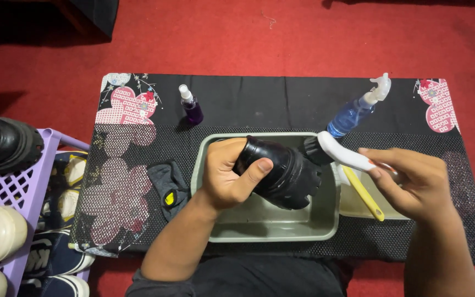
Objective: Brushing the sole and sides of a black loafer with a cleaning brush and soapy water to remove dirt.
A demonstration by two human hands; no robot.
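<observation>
Under everything lies the red carpet (303, 38), and on it the low table (281, 99) with a black patterned cover. At your left stands a purple rack (6, 187) with several shoes; it is cut off by the frame edge. In the middle of the table sits the grey-green basin (270, 225).

Over the basin your left hand (224, 179) holds the black shoe (284, 173). The fingers are closed around its left end, and the thumb presses on top. The shoe's long axis runs left to right, a little tilted down toward the right, so its free end points to your right hand (413, 184).

Your right hand is closed around the white handle of the brush (339, 154). The dark bristle head touches the upper right part of the shoe, just over the basin rim. So the brush comes to the shoe from the right, and the right hand is the nearer one to the brushed end.

Smaller things: a blue spray bottle (358, 110) behind the brush, a yellow tool (364, 193) in a pale tray, a small purple bottle (192, 107), a dark cloth (167, 187).

I cannot make out whether the basin holds water, and your left palm hides the end of the shoe.
</observation>
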